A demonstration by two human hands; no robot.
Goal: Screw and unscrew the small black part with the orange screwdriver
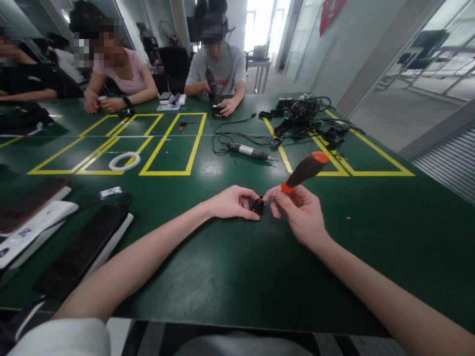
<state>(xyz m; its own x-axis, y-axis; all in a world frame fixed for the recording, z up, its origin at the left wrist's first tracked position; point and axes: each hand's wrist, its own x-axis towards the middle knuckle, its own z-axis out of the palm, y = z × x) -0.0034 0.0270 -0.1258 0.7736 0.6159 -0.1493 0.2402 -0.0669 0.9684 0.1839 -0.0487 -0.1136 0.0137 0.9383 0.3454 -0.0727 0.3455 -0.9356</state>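
Between the thumb and fingers of my left hand (pixel 235 203) is a small dark part (pixel 257 206), pressed to the green table; its exact kind is too small to tell. My right hand (pixel 299 212) grips a screwdriver (pixel 306 170) low on its black handle, which has orange ends and tilts up to the right. The fingertips of my right hand are close beside the dark part. The screwdriver's shaft and tip are hidden by my fingers.
A pen-shaped electric screwdriver (pixel 249 151) with a cable lies ahead. Tangled black cables (pixel 302 116) sit at the back right, a white tape ring (pixel 124 161) at left. Phones (pixel 83 247) and a power strip (pixel 35 232) are near left. Co-workers sit across the table.
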